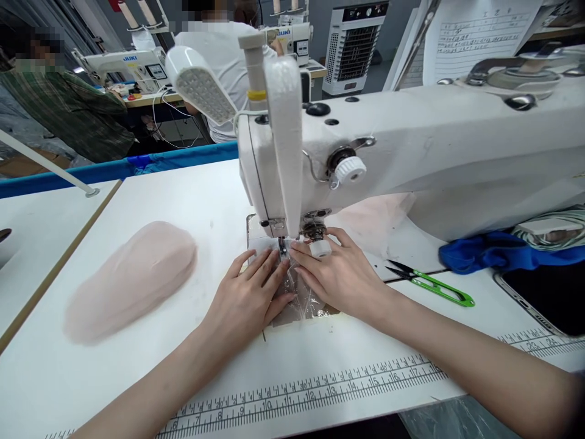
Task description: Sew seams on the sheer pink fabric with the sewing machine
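Observation:
Both my hands lie flat on a thin, sheer piece of fabric (292,285) at the needle area of a white sewing machine (347,140). My left hand (253,289) is on the left of the presser foot (282,246), fingers stretched out and pointing at it. On the other side my right hand (342,268) rests with fingers spread, some of them partly hidden behind the machine's knobs. The fabric runs up to the presser foot, and its edges are hard to make out over the shiny plate. Neither hand grips anything.
A pale pink oval stack of fabric (132,280) lies left. More pink fabric (372,219) sits under the machine arm. Green thread snips (439,289), a blue cloth (489,251) and a phone (543,296) lie right. A printed ruler (311,396) edges the table. Two people work beyond.

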The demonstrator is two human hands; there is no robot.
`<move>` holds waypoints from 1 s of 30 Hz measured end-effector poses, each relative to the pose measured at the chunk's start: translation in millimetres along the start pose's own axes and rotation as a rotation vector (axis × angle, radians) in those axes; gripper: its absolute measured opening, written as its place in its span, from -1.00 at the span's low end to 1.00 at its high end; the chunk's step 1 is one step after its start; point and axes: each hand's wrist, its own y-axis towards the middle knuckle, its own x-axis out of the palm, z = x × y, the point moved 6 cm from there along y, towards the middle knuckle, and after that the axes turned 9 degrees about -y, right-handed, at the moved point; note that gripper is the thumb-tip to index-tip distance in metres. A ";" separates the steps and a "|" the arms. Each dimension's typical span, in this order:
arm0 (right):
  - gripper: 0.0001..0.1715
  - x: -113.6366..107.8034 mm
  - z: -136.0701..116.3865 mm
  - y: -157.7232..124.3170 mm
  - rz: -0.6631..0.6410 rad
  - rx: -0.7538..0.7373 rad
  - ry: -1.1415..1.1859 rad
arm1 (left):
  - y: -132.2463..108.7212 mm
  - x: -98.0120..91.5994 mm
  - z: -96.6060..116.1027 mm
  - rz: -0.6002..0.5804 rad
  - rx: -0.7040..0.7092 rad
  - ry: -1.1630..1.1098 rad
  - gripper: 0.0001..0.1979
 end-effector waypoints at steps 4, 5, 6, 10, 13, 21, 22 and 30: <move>-0.72 2.6 0.0 -0.8 -0.011 -0.003 0.005 | -0.7 1.5 -1.2 -0.010 -0.009 -0.006 -0.57; -0.72 3.0 0.1 -1.1 -0.012 -0.004 0.005 | -0.8 1.8 -1.7 -0.013 -0.014 -0.007 -0.57; -0.72 3.2 0.1 -1.3 -0.013 -0.004 0.004 | -1.0 2.1 -2.2 -0.015 -0.019 -0.009 -0.57; -0.71 4.1 0.1 -1.7 -0.013 -0.005 -0.001 | -1.9 4.8 -3.7 -0.027 -0.029 -0.023 -0.56; -0.71 4.9 0.6 -1.3 -0.008 -0.002 0.001 | -2.2 4.8 -4.9 -0.025 -0.037 -0.031 -0.55; -0.77 -16.9 -7.1 -8.8 0.190 -0.141 0.152 | -8.4 -18.6 4.3 0.027 0.163 -0.174 -0.39; -0.77 -19.4 -8.6 -10.5 0.192 -0.167 0.186 | -10.0 -19.7 5.0 0.033 0.187 -0.166 -0.46; -0.73 -18.3 -12.9 -14.6 0.159 -0.168 0.167 | -7.9 -19.6 2.1 0.138 0.154 -0.176 -0.81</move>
